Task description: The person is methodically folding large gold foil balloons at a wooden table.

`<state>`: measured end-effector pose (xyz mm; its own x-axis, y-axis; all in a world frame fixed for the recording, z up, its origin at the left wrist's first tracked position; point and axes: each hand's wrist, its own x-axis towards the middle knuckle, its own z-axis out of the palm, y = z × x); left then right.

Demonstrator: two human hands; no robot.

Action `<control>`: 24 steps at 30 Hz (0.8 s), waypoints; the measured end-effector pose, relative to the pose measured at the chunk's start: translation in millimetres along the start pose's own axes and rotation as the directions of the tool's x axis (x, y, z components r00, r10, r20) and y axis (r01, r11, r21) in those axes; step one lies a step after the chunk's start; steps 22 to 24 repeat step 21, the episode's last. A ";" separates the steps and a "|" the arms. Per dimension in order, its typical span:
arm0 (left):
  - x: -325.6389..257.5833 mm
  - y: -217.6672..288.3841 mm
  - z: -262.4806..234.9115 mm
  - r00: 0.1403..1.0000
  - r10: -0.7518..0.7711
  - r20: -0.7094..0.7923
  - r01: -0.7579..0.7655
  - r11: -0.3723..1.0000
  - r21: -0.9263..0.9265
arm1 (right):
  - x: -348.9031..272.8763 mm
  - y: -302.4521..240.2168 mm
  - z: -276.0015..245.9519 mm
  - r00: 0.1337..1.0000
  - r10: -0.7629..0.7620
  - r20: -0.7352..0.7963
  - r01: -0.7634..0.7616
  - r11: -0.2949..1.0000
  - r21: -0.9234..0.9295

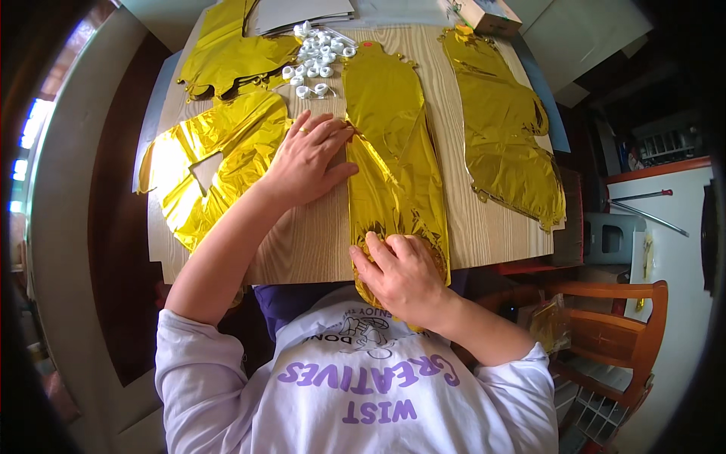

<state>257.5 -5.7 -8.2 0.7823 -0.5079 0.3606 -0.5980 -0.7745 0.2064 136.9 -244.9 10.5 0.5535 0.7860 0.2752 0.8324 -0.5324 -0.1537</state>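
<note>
A flat, uninflated gold foil balloon (386, 98) lies lengthwise before me, its near end reaching over the table's front edge. My left hand (310, 159) rests palm down beside it, fingers stretched and thumb apart, with the fingertips touching its left edge. Near the front edge, my right hand (404, 280) presses on the wrinkled lower end of the same balloon. Its fingers are bent but apart; the underside of the hand is hidden. A diagonal crease crosses the foil between my hands.
More flat gold foil balloons lie at the left (249, 129), far left (234, 49) and right (503, 113) of the wooden table (302, 246). Several small white ribbon rolls (312, 57) cluster beyond my left hand. Behind are grey sheets (302, 13) and a box (484, 15). A wooden chair (612, 329) stands at right.
</note>
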 end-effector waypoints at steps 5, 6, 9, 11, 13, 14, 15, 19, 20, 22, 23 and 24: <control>13.8 -13.4 3.0 1.000 0.002 0.005 -0.003 0.998 0.065 | -1.5 -2.6 -1.8 1.000 -0.002 0.010 0.002 1.000 -0.009; 14.9 -13.9 2.9 1.000 -0.006 0.008 0.005 0.997 0.074 | -1.7 -2.7 -2.5 1.000 -0.006 0.008 0.006 1.000 -0.010; 18.2 -8.7 6.3 0.999 -0.031 -0.024 0.033 0.993 0.110 | -2.1 -3.2 -3.0 1.000 0.002 0.023 -0.002 1.000 -0.022; 13.1 1.8 4.7 0.990 -0.044 -0.132 0.052 0.997 0.056 | 0.2 -3.4 -6.3 1.000 -0.004 0.023 0.005 1.000 -0.014; 5.6 25.3 -3.5 0.986 -0.064 -0.152 0.063 0.998 -0.008 | 0.6 -2.8 -8.4 1.000 0.009 0.029 -0.009 1.000 -0.002; -0.1 37.6 -6.1 0.995 -0.036 -0.094 0.033 0.999 -0.031 | 1.3 -2.8 -9.1 0.999 0.017 0.031 -0.017 1.000 0.007; -5.9 48.1 -8.2 0.999 -0.007 -0.038 0.005 0.999 -0.052 | 2.2 -2.2 -9.5 0.999 0.020 0.031 -0.021 1.000 0.016; -17.8 55.1 -1.5 1.000 0.000 -0.022 -0.003 0.993 -0.114 | 5.4 3.0 -12.2 0.994 0.065 0.085 -0.080 0.980 0.181; -18.4 53.9 1.2 1.000 -0.006 -0.028 0.002 0.991 -0.133 | 4.7 7.1 -10.6 0.995 0.067 0.070 -0.081 0.972 0.221; -19.6 53.0 3.3 1.000 -0.019 -0.019 0.016 0.991 -0.133 | 3.4 12.3 -8.2 0.996 0.069 0.055 -0.081 0.962 0.260; -19.6 53.0 3.3 1.000 -0.019 -0.019 0.016 0.991 -0.133 | 3.4 12.3 -8.2 0.996 0.069 0.055 -0.081 0.962 0.260; -19.6 53.0 3.3 1.000 -0.019 -0.019 0.016 0.991 -0.133 | 3.4 12.3 -8.2 0.996 0.069 0.055 -0.081 0.962 0.260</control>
